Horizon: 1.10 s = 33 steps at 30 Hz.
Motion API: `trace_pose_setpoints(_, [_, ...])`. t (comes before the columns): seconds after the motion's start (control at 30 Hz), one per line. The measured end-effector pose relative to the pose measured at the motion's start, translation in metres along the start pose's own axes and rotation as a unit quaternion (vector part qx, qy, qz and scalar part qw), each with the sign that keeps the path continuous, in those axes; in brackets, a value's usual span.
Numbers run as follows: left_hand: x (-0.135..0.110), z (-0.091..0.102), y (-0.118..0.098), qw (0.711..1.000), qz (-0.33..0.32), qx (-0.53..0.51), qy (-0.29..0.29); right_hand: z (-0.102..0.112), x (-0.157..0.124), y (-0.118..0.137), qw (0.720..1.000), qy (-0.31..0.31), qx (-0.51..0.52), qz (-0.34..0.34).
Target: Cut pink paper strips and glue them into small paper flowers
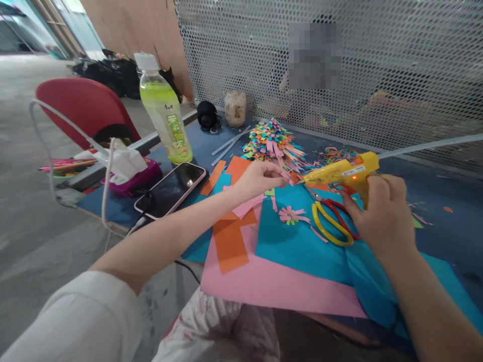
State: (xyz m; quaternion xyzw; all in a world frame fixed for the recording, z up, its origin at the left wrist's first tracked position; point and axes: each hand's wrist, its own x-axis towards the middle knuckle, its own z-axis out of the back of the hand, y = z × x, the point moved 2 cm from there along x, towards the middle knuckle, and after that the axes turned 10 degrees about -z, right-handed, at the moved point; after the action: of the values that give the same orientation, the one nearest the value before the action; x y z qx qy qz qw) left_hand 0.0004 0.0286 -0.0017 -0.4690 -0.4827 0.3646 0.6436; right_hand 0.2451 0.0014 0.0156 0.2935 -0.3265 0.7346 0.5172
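Note:
My right hand [381, 213] is wrapped round the handle of a yellow hot glue gun [341, 172], whose nozzle points left and whose small light glows orange. My left hand [260, 178] pinches a small pink paper strip [286, 175] right at the nozzle tip. Below them lie teal [302, 241], pink [271, 284] and orange [230, 241] paper sheets. A small pink paper flower [290, 215] rests on the teal sheet. Yellow and red scissors [332, 221] lie beside my right hand.
A pile of multicoloured paper flowers [273, 141] sits behind the hands. A green drink bottle [164, 110], a phone [171, 190], a white charger on a magenta case [126, 168], a jar [235, 107] and a red chair [85, 110] stand left. A perforated metal screen [377, 65] closes the back.

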Motion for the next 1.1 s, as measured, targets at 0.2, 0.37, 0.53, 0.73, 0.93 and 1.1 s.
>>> trace_pose_setpoints(0.2, [0.001,0.000,0.001,1.000,0.003,0.004,-0.006,0.001,0.001,0.000,1.000,0.000,0.003,0.005])
trace_pose_setpoints(0.37, [0.001,0.000,-0.001,1.000,0.000,0.011,-0.008,0.001,0.001,0.000,1.000,0.003,0.010,0.001])
trace_pose_setpoints(0.53, [0.000,0.000,-0.003,1.000,0.005,0.004,-0.008,0.001,0.002,0.001,1.000,0.009,0.010,-0.004])
trace_pose_setpoints(0.73, [-0.001,-0.001,-0.006,1.000,-0.008,-0.016,0.011,-0.001,0.000,-0.001,0.999,0.033,0.010,-0.019])
trace_pose_setpoints(0.93, [-0.002,-0.003,-0.007,0.999,-0.021,-0.039,0.030,-0.008,-0.003,-0.009,0.994,0.069,0.029,-0.078])
trace_pose_setpoints(1.1, [-0.001,-0.003,-0.004,0.999,-0.020,-0.026,0.025,-0.019,-0.006,-0.027,0.971,0.098,0.017,-0.219])
